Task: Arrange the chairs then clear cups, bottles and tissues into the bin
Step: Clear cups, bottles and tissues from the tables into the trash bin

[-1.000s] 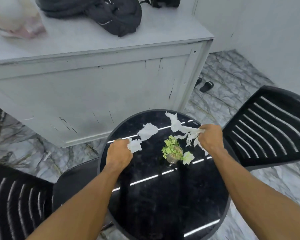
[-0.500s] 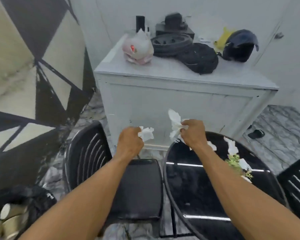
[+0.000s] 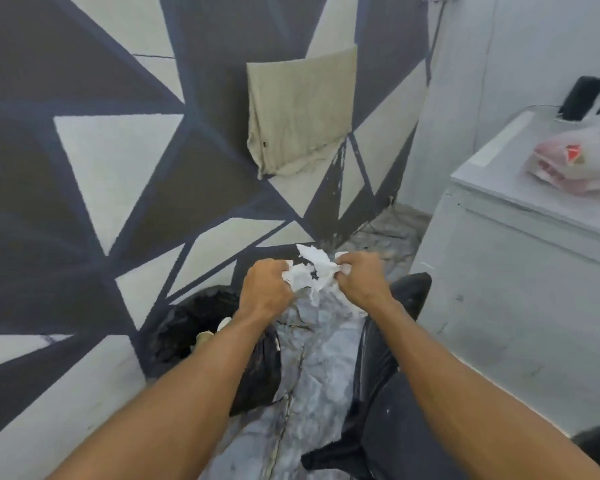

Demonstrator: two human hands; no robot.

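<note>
Tissues (image 3: 309,275), white and crumpled, sit bunched between both of my hands, held up in front of me over the marbled floor (image 3: 319,358). My left hand (image 3: 265,292) has its fingers curled tight on one wad, and my right hand (image 3: 361,278) has its fingers clamped on the other, with torn ends sticking up and hanging down in the gap between the two fists. The fists are close together, the paper touching both.

Below and just left of my left forearm I see the bin (image 3: 187,327), lined with a black bag, standing against the painted wall (image 3: 101,168). A couple of pale pieces show inside its mouth; I cannot tell what they are. The tissues are above the floor just right of the bin, not over its opening.

A black chair (image 3: 381,375) stands on the right, partly under my right forearm. Further right is a white desk (image 3: 499,271) with a plastic bag (image 3: 575,161) lying on its top. A beige cloth (image 3: 298,112) hangs on the wall with the grey and cream triangles.
</note>
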